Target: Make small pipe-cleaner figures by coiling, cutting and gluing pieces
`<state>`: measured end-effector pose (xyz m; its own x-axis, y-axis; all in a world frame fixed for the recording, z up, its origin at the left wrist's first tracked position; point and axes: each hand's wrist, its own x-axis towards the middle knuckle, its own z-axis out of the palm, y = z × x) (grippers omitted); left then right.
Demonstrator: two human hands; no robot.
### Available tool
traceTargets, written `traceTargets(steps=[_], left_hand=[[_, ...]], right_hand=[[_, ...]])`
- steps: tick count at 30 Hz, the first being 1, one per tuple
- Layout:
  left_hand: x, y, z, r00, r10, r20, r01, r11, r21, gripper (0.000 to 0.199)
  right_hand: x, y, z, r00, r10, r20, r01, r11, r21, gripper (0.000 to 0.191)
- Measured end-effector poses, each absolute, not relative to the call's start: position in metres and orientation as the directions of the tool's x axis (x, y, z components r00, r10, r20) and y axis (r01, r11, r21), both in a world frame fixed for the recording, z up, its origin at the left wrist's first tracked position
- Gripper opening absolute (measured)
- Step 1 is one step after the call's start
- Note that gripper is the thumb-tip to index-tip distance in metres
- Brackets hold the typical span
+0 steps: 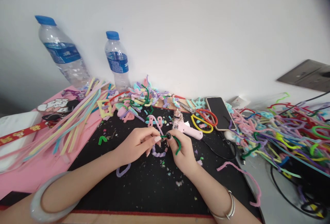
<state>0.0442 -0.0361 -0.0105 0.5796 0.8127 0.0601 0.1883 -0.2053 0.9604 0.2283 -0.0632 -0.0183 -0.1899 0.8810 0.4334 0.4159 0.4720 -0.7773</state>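
Between my two hands is a dark green pipe cleaner (178, 146). My left hand (139, 144) pinches one part of it between thumb and fingertips. My right hand (182, 152) grips it too, and a bent length curves over the back of that thumb. Just beneath the fingers, a twisted lavender pipe cleaner (159, 154) lies on the black mat (144, 189); my hands partly hide it. A purple loop (123, 170) rests under my left wrist. Beyond my right hand lies a pink hot glue gun (190, 130), next to scissors (202, 121) with red and yellow handles.
Two plastic bottles (117, 62) stand against the wall. Long pastel strips (74, 124) lie at left on a pink sheet. A phone (220, 113) sits at the back right, beside a tangled heap of pipe cleaners (281, 134). A black cable (219, 155) crosses the mat.
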Motion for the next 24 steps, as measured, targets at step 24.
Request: traceTargets(steps=[24], left_hand=[[0.0515,-0.0429,-0.0131,0.468,0.877,0.110,0.352,-0.299,0.887,0.031]], right_hand=[[0.2245,-0.0683,-0.0152,-0.199,0.937,0.287,0.434,0.346,-0.832,0.018]])
